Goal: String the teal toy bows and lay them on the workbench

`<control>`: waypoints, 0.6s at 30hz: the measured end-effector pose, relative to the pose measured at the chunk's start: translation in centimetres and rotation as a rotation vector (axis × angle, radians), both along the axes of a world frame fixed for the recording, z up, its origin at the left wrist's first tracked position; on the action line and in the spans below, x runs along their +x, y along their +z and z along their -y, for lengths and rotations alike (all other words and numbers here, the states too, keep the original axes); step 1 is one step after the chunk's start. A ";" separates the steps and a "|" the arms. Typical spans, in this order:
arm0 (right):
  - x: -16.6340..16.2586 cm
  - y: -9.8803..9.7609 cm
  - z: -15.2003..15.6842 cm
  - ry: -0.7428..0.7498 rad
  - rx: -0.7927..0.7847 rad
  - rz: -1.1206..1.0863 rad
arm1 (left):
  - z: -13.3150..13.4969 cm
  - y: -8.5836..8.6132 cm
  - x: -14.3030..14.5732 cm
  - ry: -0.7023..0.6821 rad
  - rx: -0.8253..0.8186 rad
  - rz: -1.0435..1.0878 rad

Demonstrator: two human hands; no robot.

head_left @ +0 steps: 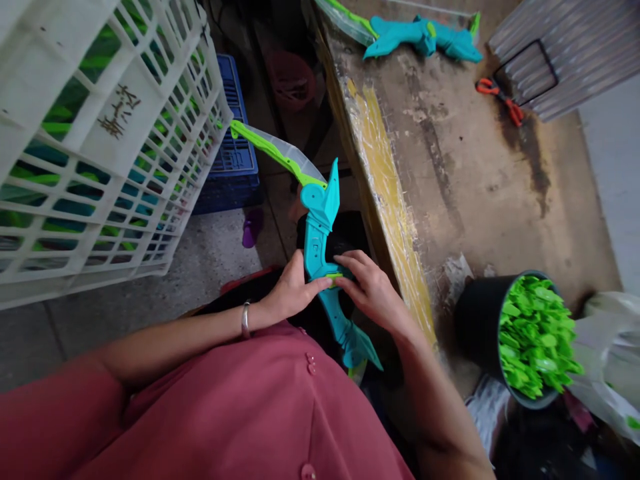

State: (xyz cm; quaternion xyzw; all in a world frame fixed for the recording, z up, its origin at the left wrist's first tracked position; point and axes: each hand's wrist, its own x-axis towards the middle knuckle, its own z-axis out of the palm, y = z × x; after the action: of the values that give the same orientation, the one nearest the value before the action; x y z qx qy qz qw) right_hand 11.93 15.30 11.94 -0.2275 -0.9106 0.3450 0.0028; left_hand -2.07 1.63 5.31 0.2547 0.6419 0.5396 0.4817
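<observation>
Nearest the camera is a maroon buttoned shirt [250, 413], above which both hands work. Left hand [285, 293]: thumb laid across the front of a toy bow [316, 247], remaining fingers hidden behind it. Right hand [370, 290]: thumb and bent forefinger closed at a small green piece [334, 276] at the bow's middle; the other fingertips cannot be made out fully. A bracelet [245, 320] circles the left wrist.

Workbench [475, 180] edge, with a yellow strip [390, 200], runs just beside the right hand. To the left, a white crate [115, 140] of green and blue parts crowds the bow's upper tip; contact cannot be confirmed. Beyond it are a blue crate [233, 180] and, on the floor, a purple item [249, 233]. The bench bears a second bow [400, 37] and a red-and-black hand tool [515, 110]. A black bucket [475, 327] of green pieces [540, 333] stands at right, tilted in view.

Condition of the held bow: turquoise body, bright green upper limb with clear web; it slants over the lap, lower end partly hidden.
</observation>
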 end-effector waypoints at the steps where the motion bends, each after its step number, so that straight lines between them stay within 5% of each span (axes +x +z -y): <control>1: -0.3 0.1 -0.5 0.060 -0.007 0.044 | 0.0 0.1 0.0 -0.001 -0.001 -0.022; 5: -1.5 0.2 -2.3 0.188 -0.086 0.099 | 0.1 0.4 0.3 -0.006 -0.036 -0.108; 12: -2.7 -1.2 -3.3 0.117 -0.085 0.103 | -0.8 -0.6 -0.2 0.018 -0.074 -0.169; 18: -2.6 0.0 -0.2 -0.012 0.002 0.044 | -0.9 -0.8 -1.9 -0.091 0.058 0.224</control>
State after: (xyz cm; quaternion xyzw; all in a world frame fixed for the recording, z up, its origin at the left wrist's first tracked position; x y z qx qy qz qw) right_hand 9.33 15.45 11.93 -0.2404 -0.9095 0.3389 -0.0150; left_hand -3.97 2.50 4.51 0.2357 0.5559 0.5605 0.5668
